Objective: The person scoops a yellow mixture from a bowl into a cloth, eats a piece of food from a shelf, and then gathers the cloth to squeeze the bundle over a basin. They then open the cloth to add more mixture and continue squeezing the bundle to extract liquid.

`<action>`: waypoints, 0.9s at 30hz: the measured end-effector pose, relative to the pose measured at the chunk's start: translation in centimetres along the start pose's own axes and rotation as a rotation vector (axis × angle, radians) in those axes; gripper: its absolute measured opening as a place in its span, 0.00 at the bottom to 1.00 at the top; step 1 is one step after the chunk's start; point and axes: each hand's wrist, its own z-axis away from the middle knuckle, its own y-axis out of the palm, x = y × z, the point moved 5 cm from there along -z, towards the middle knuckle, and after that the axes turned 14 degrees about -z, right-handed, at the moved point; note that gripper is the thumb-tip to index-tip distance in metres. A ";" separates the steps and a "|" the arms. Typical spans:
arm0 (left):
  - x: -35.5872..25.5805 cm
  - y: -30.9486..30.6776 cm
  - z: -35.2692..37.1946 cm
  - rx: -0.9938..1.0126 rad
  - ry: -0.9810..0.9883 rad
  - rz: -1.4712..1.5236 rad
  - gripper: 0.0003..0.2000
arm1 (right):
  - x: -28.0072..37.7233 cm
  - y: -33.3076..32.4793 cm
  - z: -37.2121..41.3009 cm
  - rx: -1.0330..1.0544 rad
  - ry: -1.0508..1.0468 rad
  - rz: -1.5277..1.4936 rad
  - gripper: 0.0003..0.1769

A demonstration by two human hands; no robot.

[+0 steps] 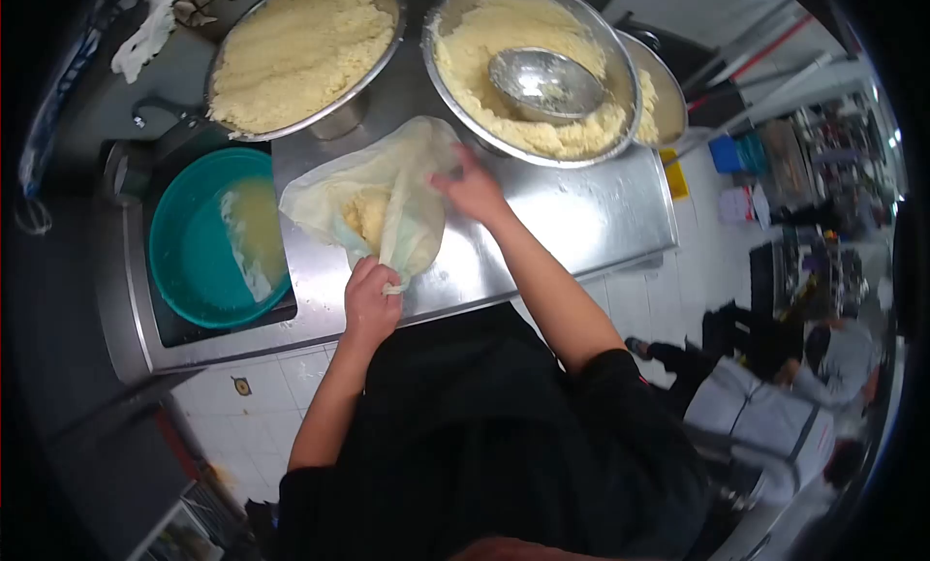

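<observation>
A pale cloth (418, 233) lies on the steel counter (562, 222), partly open around a clump of yellowish crumbly mash (367, 215). My left hand (372, 296) is closed on the cloth's near edge, with a twisted end sticking out beside the fingers. At the cloth's far right side is my right hand (471, 185), slightly blurred, its fingers apart and close to the fabric. Beyond it stands a large steel bowl (620, 144) of mash, with a smaller metal bowl (545, 84) resting in it.
Another heaped bowl (302, 59) stands at the back left, and a third container (668, 91) at the right. A teal basin (194, 241) of liquid sits in the sink. Several people, one in grey (756, 420), are at the right beyond the tiled floor.
</observation>
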 end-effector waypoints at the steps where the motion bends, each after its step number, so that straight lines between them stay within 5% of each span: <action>1: 0.0 0.2 0.1 -0.023 -0.072 -0.025 0.09 | -1.2 0.3 -2.5 -0.072 -0.093 -0.041 0.40; 4: -0.8 0.2 0.5 -0.092 -0.149 -0.074 0.11 | -2.8 3.4 -6.6 0.005 -0.174 0.332 0.43; 5: -0.9 0.2 1.0 -0.116 -0.199 -0.088 0.11 | -3.5 5.0 -7.6 0.074 -0.152 0.389 0.35; 8: -1.1 0.0 0.9 -0.169 -0.216 -0.101 0.13 | -1.8 6.8 -8.1 0.290 -0.276 0.136 0.23; 10: -1.5 -0.7 0.4 -0.174 -0.232 -0.135 0.12 | 2.3 5.6 -3.7 0.384 -0.181 -0.192 0.11; 13: -1.9 -0.9 -0.5 -0.163 -0.176 -0.144 0.12 | 6.5 4.8 3.0 0.631 -0.120 -0.180 0.11; 20: -2.1 -0.2 0.3 -0.181 -0.060 -0.146 0.11 | 5.4 -0.2 1.0 0.203 -0.183 -0.769 0.19; 22: -2.0 0.0 0.3 -0.130 -0.006 -0.124 0.11 | 5.9 0.3 -0.4 0.296 -0.344 -0.379 0.21; 23: -1.8 0.0 0.3 -0.099 0.002 -0.099 0.11 | 5.7 0.2 -0.6 0.269 -0.341 -0.373 0.21; 25: -1.3 -0.2 -0.1 -0.061 0.030 -0.064 0.11 | 4.4 0.8 -1.2 0.187 -0.188 0.184 0.22; 27: -1.2 -0.4 -0.2 0.008 0.073 0.000 0.11 | 3.3 0.8 -1.3 0.069 -0.179 0.187 0.21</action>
